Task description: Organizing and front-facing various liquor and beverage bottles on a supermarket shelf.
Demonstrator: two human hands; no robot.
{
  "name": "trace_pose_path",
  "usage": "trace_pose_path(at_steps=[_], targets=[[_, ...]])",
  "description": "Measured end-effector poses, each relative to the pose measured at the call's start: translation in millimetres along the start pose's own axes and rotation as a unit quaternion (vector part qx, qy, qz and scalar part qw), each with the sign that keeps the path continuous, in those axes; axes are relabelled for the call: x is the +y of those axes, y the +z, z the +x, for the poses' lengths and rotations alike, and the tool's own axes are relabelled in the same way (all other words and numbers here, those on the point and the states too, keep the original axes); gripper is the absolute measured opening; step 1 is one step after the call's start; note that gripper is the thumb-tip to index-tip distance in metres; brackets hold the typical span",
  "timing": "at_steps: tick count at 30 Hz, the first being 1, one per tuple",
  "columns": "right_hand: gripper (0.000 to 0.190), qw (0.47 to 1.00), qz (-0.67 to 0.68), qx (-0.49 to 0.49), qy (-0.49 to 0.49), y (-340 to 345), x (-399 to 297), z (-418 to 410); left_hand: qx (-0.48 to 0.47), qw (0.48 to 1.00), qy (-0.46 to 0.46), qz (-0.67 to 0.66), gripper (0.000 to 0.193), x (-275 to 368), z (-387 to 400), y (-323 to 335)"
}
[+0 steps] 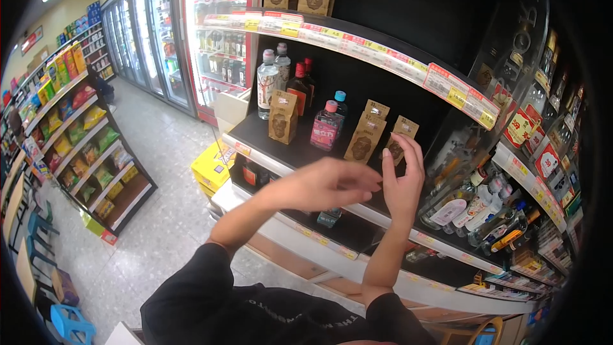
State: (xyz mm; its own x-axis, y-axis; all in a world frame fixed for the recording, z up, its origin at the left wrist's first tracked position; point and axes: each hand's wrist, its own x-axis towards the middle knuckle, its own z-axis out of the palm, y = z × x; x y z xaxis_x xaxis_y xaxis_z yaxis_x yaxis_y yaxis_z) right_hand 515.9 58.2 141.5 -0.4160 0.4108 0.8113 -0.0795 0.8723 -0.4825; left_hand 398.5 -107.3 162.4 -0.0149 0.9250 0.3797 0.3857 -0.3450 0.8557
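My right hand (pixel 406 182) is raised in front of a small brown paper carton (pixel 406 127) on the middle shelf. Its thumb and fingers are apart and curved, overlapping the carton in view; whether they touch it is unclear. My left hand (pixel 330 182), blurred, reaches across the shelf's front edge with nothing seen in it. Two more brown cartons (pixel 365 139) stand one behind the other just left of my right hand. Farther left are a pink-labelled bottle (pixel 324 127), a blue-capped bottle (pixel 340 100) and another brown carton (pixel 282 117).
Clear bottles (pixel 266 81) and red-capped bottles (pixel 300 87) stand at the shelf's left end. A price-tag rail (pixel 364 48) crosses above my hands. Liquor bottles (pixel 483 211) fill the racks at right. A yellow box (pixel 213 165) sits beside the shelf, with a snack rack (pixel 91 153) across the aisle.
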Motion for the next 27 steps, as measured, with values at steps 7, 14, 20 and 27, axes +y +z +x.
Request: trace_pose_path(at_steps=[7,14,20,27], targets=[[0.036,0.980,0.145,-0.027,-0.133,-5,-39,26,0.135,0.981,0.136,-0.024,0.026,56,4,-81],[0.048,0.936,0.264,-0.009,-0.232,-12,-100,126,0.383,0.786,0.318,0.366,0.031,70,65,-216],[0.049,0.948,0.027,0.042,-0.313,24,-110,230,0.279,0.875,0.159,0.361,0.024,57,118,-324],[0.041,0.967,-0.200,0.063,-0.146,103,-92,327,0.214,0.801,-0.166,0.534,0.032,79,167,-339]])
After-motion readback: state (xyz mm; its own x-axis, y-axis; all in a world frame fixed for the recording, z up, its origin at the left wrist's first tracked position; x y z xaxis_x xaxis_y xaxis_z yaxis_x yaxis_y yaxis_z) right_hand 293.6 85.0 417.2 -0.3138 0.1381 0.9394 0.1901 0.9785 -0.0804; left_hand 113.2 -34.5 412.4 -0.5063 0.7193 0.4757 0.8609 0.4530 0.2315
